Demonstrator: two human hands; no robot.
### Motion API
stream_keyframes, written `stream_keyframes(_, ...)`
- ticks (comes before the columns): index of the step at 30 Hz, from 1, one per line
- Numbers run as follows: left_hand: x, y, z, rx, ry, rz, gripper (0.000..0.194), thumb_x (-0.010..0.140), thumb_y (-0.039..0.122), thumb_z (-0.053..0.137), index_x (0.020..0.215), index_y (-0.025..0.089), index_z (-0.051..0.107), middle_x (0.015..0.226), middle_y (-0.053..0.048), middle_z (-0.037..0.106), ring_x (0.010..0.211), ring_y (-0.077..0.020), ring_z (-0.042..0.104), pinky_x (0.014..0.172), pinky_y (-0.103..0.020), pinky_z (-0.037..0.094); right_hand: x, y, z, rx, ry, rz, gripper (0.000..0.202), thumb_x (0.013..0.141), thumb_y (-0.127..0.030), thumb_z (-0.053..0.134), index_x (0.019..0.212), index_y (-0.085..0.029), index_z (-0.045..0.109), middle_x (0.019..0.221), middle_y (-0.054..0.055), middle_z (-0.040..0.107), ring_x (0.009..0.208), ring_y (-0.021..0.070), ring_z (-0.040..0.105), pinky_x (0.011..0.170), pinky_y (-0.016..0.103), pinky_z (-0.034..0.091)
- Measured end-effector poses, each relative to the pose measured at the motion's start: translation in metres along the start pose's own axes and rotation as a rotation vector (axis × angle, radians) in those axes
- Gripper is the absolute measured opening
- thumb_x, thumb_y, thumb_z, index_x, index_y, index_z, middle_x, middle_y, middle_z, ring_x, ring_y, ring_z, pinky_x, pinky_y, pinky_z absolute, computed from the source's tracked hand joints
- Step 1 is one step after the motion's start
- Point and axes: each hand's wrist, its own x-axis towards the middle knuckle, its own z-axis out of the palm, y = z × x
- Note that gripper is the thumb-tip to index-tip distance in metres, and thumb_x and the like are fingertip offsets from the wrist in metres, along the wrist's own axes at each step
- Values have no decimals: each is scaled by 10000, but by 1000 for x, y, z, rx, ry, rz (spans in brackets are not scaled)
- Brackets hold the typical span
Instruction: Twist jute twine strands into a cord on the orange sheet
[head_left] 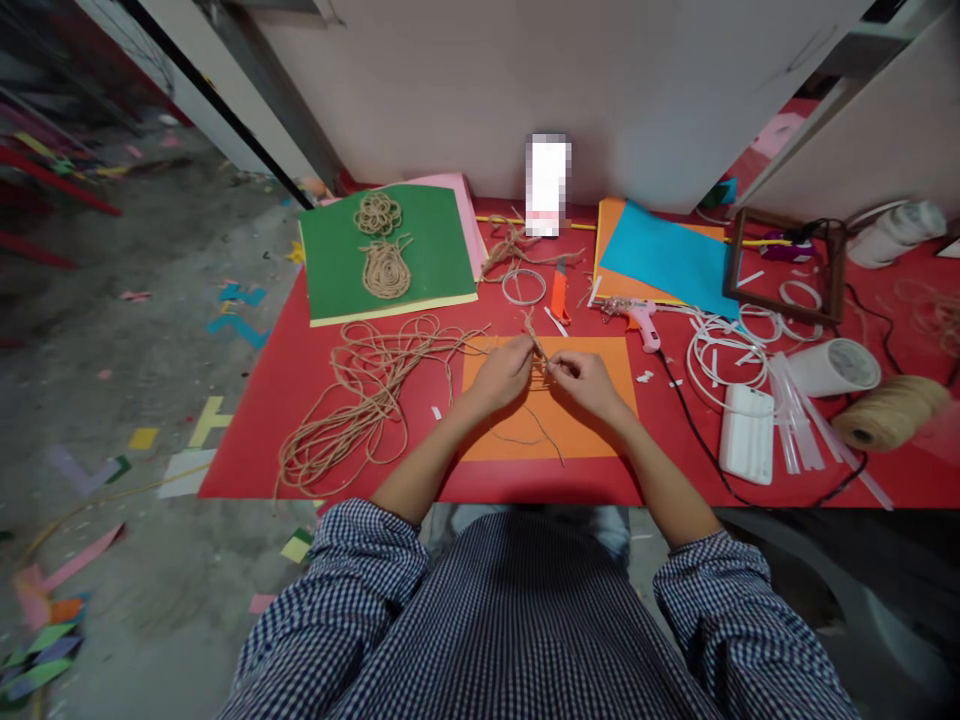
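Over an orange sheet of paper, my left hand and my right hand meet at a piece of jute twine. The fingers of both hands are closed on it, and part of it is hidden behind them. Thin loose strands trail over the sheet below. To the left lies a loose heap of jute twine, one end of which runs toward my left hand. Two coiled twine shapes, a flower-like one and a rounded one, rest on a green sheet.
An orange utility knife and a pink glue gun lie beyond my hands. Rightward are blue paper, a wooden frame, white cord, clear glue sticks, a white box and a twine spool. A bright screen stands behind.
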Motion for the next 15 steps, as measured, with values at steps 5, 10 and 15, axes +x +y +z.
stream_keyframes(5, 3, -6, 8, -370, 47, -85, 161, 909, 164, 543, 1026, 173, 654, 1021, -91, 726, 980, -206, 669, 945, -360, 503, -5, -8, 2, -353, 144, -164, 248, 1012, -314, 560, 976, -188, 770, 772, 44, 723, 654, 164, 570, 658, 303, 327)
stream_keyframes(10, 2, -2, 13, -851, -45, -234, 327, 797, 227, 744, 1101, 185, 632, 1068, -79, 707, 969, -175, 673, 872, -305, 518, -7, -8, 7, -336, 210, -218, 296, 1043, -332, 529, 1061, -197, 792, 907, 79, 790, 757, 193, 664, 706, 305, 385)
stream_keyframes(15, -1, 6, 14, -828, -141, -269, 390, 831, 331, 781, 1152, 196, 606, 787, 1, 647, 724, -141, 616, 718, -276, 469, -7, -10, 17, 25, 287, -75, 279, 993, -434, 633, 922, -212, 788, 712, 13, 681, 613, 150, 540, 622, 290, 380)
